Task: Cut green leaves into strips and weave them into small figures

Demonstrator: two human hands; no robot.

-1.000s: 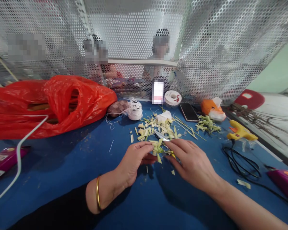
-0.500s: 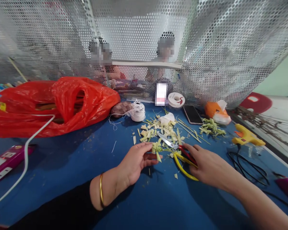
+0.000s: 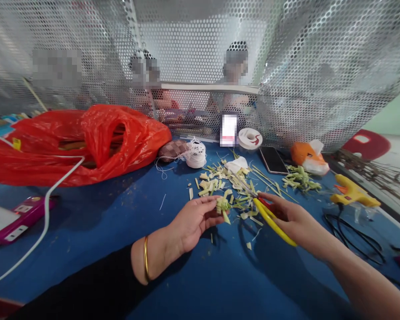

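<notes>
Between the thumb and fingers of my left hand is a small pale-green woven leaf piece, with a short strip end pointing down from it. My right hand grips a pair of scissors with red and yellow handles. Their blades point up and left, over the leaf scraps and apart from the woven piece. Cut pale-green leaf scraps lie scattered on the blue table just beyond both hands. A crumpled white tissue rests among the scraps.
A red plastic bag fills the back left, near a white string roll. Further right are a ribbon spool, a dark phone, green woven pieces and a yellow glue gun. A purple power strip lies left.
My right hand has drawn the scissors away to the right from the woven leaf piece, and the blades have turned. My left hand still holds the piece. The view has shifted slightly.
</notes>
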